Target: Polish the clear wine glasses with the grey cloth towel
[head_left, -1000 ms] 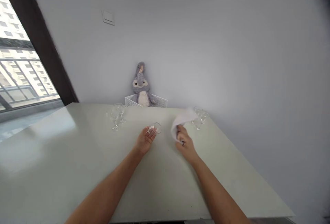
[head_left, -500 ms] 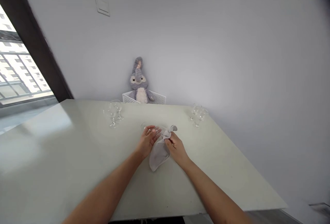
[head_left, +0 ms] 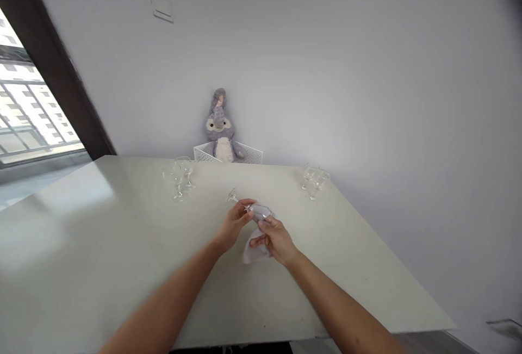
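Left hand grips the stem of a tilted wine glass; right hand pinches a white cloth against its bowl.

One head-worn camera looks forward and down from just behind the left hand and right hand, across a long pale cream table, facing a plain light-grey wall.

No readable text or labels anywhere.

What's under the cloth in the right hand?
The cloth lies against the bowl of a stemmed glass, whose foot shows past the left hand. Fingers and cloth hide the bowl's lower part.
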Demonstrator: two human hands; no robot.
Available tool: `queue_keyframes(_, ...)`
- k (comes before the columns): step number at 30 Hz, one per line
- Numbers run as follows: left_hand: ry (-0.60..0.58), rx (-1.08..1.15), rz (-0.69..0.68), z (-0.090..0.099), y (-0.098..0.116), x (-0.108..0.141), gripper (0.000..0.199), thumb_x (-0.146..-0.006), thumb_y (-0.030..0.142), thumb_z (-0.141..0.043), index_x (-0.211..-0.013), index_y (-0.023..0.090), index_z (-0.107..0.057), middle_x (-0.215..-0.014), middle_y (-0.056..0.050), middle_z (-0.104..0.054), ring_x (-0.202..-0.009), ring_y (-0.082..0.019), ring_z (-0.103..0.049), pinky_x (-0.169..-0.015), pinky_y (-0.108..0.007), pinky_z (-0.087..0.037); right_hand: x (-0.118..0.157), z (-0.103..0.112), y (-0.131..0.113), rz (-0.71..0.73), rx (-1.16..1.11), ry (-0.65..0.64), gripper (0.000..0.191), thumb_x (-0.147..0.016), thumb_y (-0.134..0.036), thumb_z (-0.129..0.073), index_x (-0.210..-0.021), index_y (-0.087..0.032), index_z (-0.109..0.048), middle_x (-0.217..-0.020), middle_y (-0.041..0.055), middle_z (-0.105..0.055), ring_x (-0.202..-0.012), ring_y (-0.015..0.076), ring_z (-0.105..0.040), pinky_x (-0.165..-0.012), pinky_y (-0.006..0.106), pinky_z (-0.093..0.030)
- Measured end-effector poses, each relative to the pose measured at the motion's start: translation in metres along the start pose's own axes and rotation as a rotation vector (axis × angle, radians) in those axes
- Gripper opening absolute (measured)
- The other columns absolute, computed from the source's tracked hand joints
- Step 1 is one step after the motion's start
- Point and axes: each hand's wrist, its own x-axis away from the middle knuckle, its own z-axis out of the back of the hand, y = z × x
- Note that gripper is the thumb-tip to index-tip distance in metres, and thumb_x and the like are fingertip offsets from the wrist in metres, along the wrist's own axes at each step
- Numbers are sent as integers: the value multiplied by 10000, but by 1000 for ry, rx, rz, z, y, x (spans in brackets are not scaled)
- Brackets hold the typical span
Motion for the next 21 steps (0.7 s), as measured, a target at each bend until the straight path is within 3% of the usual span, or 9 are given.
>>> queue_keyframes(3,-105,-16,30,5,6,-1,458,-693,304,-644,-1130,233,-527,-1169,-75,-525,-1086,-209,-450,-898,-322,-369,-2,4,-2,-35,-216,72,244,-744,-373,-591,-880,-181,-531,-541,-39,-563,-396,91,-515,-414,210,-437)
queue_keyframes(5,-117,-31,44,7,8,-2,500,-666,298,-669,-1138,220,-525,-1110,-77,-561,-1038,-206,-491,-880,-320,-390,0,4,-2,-30,-168,26,263,-759,-389,-565,-915,-183,-518,-562,-32,-574,-429,97,-533,-438,212,-442)
queue_keyframes(8,-31,-117,123,8,5,-5,461,-678,382,-639,-1079,169,-559,-830,-51,-624,-762,-165,-581,-719,-303,-472,7,-2,2,51,257,-40,323,-726,-385,-590,-975,-192,-519,-655,-8,-608,-558,141,-587,-539,268,-477)
queue_keyframes(10,32,-208,199,8,1,-5,446,-721,495,-539,-968,131,-611,-642,-25,-590,-565,-137,-553,-555,-279,-477,10,-6,4,164,599,8,270,-692,-356,-620,-902,-197,-563,-737,16,-626,-669,160,-598,-628,281,-476)
queue_keyframes(12,29,-247,234,8,1,-5,494,-758,550,-438,-907,123,-636,-592,-24,-575,-518,-136,-537,-504,-272,-463,10,-6,3,206,727,55,211,-692,-363,-615,-826,-202,-585,-732,24,-631,-680,164,-598,-637,274,-469)
queue_keyframes(15,-81,-124,176,6,8,-3,418,-754,451,-527,-1075,189,-584,-831,-47,-638,-748,-165,-584,-685,-291,-474,6,-1,-3,76,414,56,261,-735,-431,-556,-832,-188,-560,-595,6,-606,-512,149,-581,-507,258,-457)
queue_keyframes(18,-162,2,109,3,15,-1,506,-686,307,-654,-1167,230,-518,-999,-61,-617,-872,-175,-564,-794,-302,-442,3,5,-7,-8,54,38,333,-754,-484,-518,-785,-154,-535,-546,6,-587,-404,114,-530,-433,230,-426)
queue_keyframes(21,-65,-44,90,4,15,-2,456,-661,317,-672,-1091,200,-572,-897,-62,-629,-767,-166,-580,-716,-295,-472,5,1,-3,13,97,24,344,-717,-471,-577,-847,-155,-546,-583,6,-608,-438,127,-559,-453,242,-445)
